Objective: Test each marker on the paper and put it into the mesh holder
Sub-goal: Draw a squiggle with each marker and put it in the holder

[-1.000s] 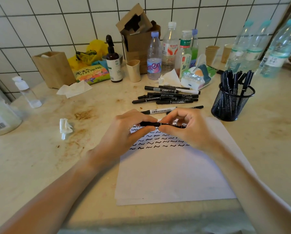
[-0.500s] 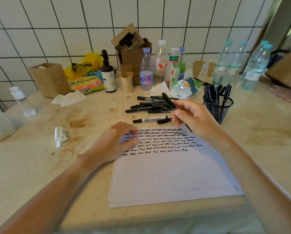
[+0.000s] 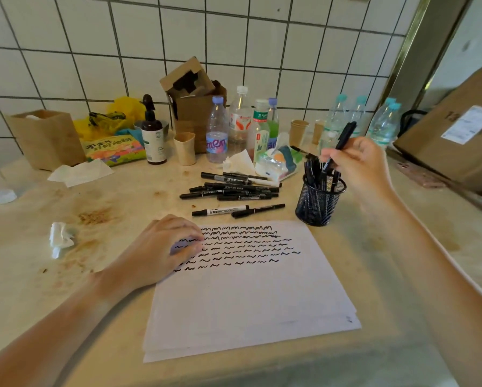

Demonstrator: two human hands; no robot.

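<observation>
The right hand (image 3: 358, 160) hangs over the mesh holder (image 3: 319, 202) with its fingers (image 3: 332, 157) pinching a black marker (image 3: 339, 148) near the middle of its barrel, a grip that leaves the lower end free to slide in among the markers that stand in the holder. The marker's long axis is steep but not plumb: its upper end leans up and to the right, toward the water bottles (image 3: 385, 124) at the wall, and its lower end points down and left into the holder's mouth, where it seems to sit just at or inside the rim; whether it touches the others there cannot be told. The left hand (image 3: 161, 252) lies on the upper left part of the paper (image 3: 248, 297), fingers loosely bent and pressing down, holding nothing; it reads as a weight that keeps the sheet from shifting for the next test. Rows of black squiggles fill the top of the paper, so a good many markers look tested. The holder stands on the bench (image 3: 38, 275) just beyond the paper's far right corner, within easy reach of the writing hand. The untested markers (image 3: 234, 188) lie in a loose heap behind the paper, mostly left to right, with two more (image 3: 234, 210) nearer the sheet, so several turns appear to remain.
</observation>
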